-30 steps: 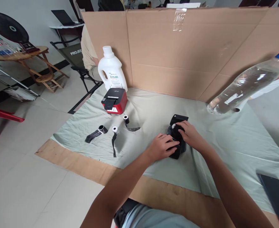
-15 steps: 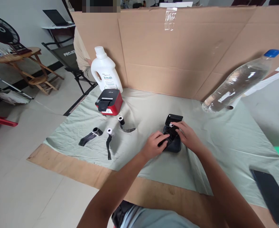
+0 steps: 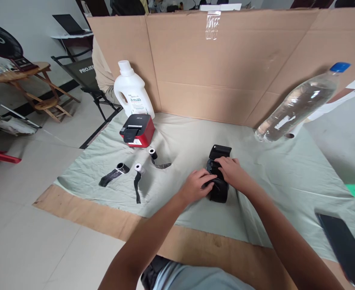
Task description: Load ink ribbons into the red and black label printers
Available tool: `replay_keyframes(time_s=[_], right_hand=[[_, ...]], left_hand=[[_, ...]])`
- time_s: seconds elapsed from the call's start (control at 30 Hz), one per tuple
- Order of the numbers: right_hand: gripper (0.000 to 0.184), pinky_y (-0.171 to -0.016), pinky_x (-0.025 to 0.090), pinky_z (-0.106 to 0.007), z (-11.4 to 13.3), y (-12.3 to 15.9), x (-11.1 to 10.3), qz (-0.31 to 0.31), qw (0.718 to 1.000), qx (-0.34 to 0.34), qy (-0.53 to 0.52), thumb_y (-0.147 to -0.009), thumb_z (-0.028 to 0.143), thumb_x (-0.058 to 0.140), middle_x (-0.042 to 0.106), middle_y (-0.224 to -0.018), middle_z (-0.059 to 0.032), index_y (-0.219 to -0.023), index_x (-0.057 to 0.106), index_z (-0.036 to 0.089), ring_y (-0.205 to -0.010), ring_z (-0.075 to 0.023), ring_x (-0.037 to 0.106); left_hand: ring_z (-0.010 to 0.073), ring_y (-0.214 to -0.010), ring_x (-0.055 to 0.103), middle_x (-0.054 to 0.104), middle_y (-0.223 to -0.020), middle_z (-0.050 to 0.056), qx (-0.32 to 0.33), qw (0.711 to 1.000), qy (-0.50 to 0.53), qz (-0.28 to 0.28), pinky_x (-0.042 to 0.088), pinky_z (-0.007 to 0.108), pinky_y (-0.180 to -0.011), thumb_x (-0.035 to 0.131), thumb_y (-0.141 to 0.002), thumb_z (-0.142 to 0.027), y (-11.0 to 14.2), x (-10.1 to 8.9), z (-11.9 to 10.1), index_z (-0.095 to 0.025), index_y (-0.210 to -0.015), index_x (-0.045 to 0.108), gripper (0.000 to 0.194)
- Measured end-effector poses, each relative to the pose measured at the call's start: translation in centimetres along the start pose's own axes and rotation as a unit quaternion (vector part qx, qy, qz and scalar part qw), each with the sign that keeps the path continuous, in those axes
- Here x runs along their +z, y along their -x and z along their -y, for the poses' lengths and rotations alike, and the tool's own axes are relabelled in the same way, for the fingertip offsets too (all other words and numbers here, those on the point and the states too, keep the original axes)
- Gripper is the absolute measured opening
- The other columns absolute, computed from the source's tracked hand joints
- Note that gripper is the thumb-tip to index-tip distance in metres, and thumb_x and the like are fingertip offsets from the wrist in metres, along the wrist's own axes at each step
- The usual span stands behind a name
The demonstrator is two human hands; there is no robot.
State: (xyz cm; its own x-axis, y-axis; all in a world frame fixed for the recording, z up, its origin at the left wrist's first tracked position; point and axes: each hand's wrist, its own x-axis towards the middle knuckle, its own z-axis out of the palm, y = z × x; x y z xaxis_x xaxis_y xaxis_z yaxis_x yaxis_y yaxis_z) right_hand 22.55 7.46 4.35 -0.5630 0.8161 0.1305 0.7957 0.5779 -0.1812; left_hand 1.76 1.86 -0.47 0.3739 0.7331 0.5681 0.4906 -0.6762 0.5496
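Observation:
A small black label printer [image 3: 219, 154] sits with its lid up on the pale green cloth [image 3: 195, 137]. My left hand [image 3: 195, 185] grips its left side with curled fingers. My right hand [image 3: 232, 172] lies over its open top, fingers bent down onto it. What the fingers press inside is hidden. To the left lie three small rolls with black tape tails: one [image 3: 120, 167], a second [image 3: 139, 168] and a third [image 3: 152, 153].
A red and black printer [image 3: 137, 129] and a white jug [image 3: 133, 92] stand at the back left before a cardboard wall [image 3: 213, 68]. A clear water bottle [image 3: 301, 102] leans at the right. A dark phone [image 3: 343, 249] lies at the near right. A person sits behind the cardboard.
My right hand has slid down over the black printer's open top, covering the white roll end seen earlier. My left hand stays on its side. The view shifted slightly.

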Motion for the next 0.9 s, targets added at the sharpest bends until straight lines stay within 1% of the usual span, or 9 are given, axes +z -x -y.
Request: replay_keyframes(time_s=[0.2, 0.27, 0.33, 0.4, 0.5, 0.57, 0.67, 0.77, 0.9], right_hand=[[0.024, -0.084, 0.040, -0.044, 0.7, -0.3, 0.1, -0.014, 0.999, 0.022, 0.030, -0.091, 0.013, 0.052, 0.068, -0.111, -0.0139, -0.110, 0.064, 0.021, -0.107, -0.0346, 0.055], [0.025, -0.086, 0.042, -0.047, 0.9, -0.5, -0.3, -0.060, 0.996, 0.039, 0.048, -0.092, 0.019, 0.054, 0.064, -0.113, -0.0170, -0.115, 0.064, 0.020, -0.108, -0.0368, 0.052], [0.037, -0.093, 0.043, -0.052, 0.9, -1.2, -0.7, -0.137, 0.987, 0.074, 0.045, -0.095, 0.027, 0.053, 0.059, -0.123, -0.0213, -0.129, 0.059, 0.015, -0.113, -0.0384, 0.050], [0.045, -0.100, 0.042, -0.055, 0.5, -2.1, -1.0, -0.182, 0.978, 0.096, 0.016, -0.098, 0.031, 0.048, 0.055, -0.131, -0.0233, -0.139, 0.053, 0.013, -0.119, -0.0393, 0.049], [0.040, -0.101, 0.045, -0.053, -0.4, -3.1, -1.4, -0.153, 0.983, 0.087, -0.057, -0.099, 0.026, 0.041, 0.061, -0.125, -0.0193, -0.134, 0.056, 0.017, -0.117, -0.0358, 0.054], [0.031, -0.099, 0.048, -0.049, -0.7, -2.8, -1.7, -0.135, 0.984, 0.068, -0.097, -0.098, 0.024, 0.043, 0.064, -0.115, -0.0155, -0.124, 0.060, 0.019, -0.111, -0.0325, 0.057], [0.020, -0.097, 0.049, -0.048, -0.3, -0.8, -2.0, -0.117, 0.986, 0.028, -0.113, -0.094, 0.023, 0.052, 0.063, -0.110, -0.0117, -0.111, 0.061, 0.022, -0.107, -0.0306, 0.056], [0.017, -0.097, 0.049, -0.047, 0.7, 1.3, -2.4, -0.067, 0.991, 0.005, -0.118, -0.094, 0.021, 0.054, 0.063, -0.111, -0.0103, -0.110, 0.061, 0.023, -0.106, -0.0296, 0.055], [0.024, -0.098, 0.050, -0.047, 1.2, 1.6, -2.7, -0.044, 0.991, 0.043, -0.119, -0.096, 0.024, 0.051, 0.061, -0.117, -0.0116, -0.119, 0.060, 0.023, -0.112, -0.0300, 0.056]], left_hand=[[0.0194, -0.097, 0.066, 0.067, -0.103, 0.008, 0.003, 0.999, -0.021, 0.032, 0.051, 0.033, -0.081, 0.055, -0.098, -0.033, 0.0, -0.1, -0.1, -0.021, -0.122, 0.070, 0.031], [0.0208, -0.096, 0.065, 0.065, -0.103, 0.009, 0.013, 0.998, -0.041, 0.053, 0.051, 0.035, -0.081, 0.057, -0.096, -0.037, 0.0, -0.4, -0.2, -0.021, -0.126, 0.068, 0.036], [0.0224, -0.095, 0.063, 0.063, -0.105, 0.009, 0.035, 0.994, -0.063, 0.080, 0.050, 0.037, -0.082, 0.060, -0.092, -0.038, -0.1, -1.0, -0.3, -0.021, -0.131, 0.065, 0.043], [0.0240, -0.098, 0.061, 0.061, -0.109, 0.009, 0.064, 0.988, -0.076, 0.116, 0.049, 0.038, -0.085, 0.063, -0.086, -0.031, -0.2, -1.6, -0.2, -0.021, -0.138, 0.060, 0.052], [0.0255, -0.105, 0.056, 0.058, -0.115, 0.010, 0.097, 0.977, -0.097, 0.163, 0.048, 0.038, -0.090, 0.063, -0.080, -0.017, -0.3, -2.2, 0.2, -0.025, -0.146, 0.053, 0.067], [0.0250, -0.103, 0.055, 0.057, -0.115, 0.010, 0.107, 0.972, -0.125, 0.168, 0.047, 0.037, -0.088, 0.062, -0.082, -0.016, -0.3, -2.2, 0.4, -0.029, -0.148, 0.051, 0.068], [0.0234, -0.094, 0.055, 0.059, -0.108, 0.008, 0.139, 0.965, -0.160, 0.154, 0.044, 0.036, -0.083, 0.061, -0.090, -0.022, -0.2, -1.8, 0.4, -0.033, -0.145, 0.054, 0.057], [0.0199, -0.087, 0.056, 0.062, -0.097, 0.005, 0.178, 0.960, -0.161, 0.143, 0.042, 0.034, -0.078, 0.057, -0.095, -0.020, -0.1, -1.2, 0.1, -0.033, -0.136, 0.062, 0.043], [0.0149, -0.073, 0.058, 0.064, -0.082, 0.001, 0.193, 0.961, -0.130, 0.147, 0.043, 0.030, -0.072, 0.052, -0.096, -0.011, 0.3, -1.0, -0.1, -0.029, -0.130, 0.066, 0.041]])
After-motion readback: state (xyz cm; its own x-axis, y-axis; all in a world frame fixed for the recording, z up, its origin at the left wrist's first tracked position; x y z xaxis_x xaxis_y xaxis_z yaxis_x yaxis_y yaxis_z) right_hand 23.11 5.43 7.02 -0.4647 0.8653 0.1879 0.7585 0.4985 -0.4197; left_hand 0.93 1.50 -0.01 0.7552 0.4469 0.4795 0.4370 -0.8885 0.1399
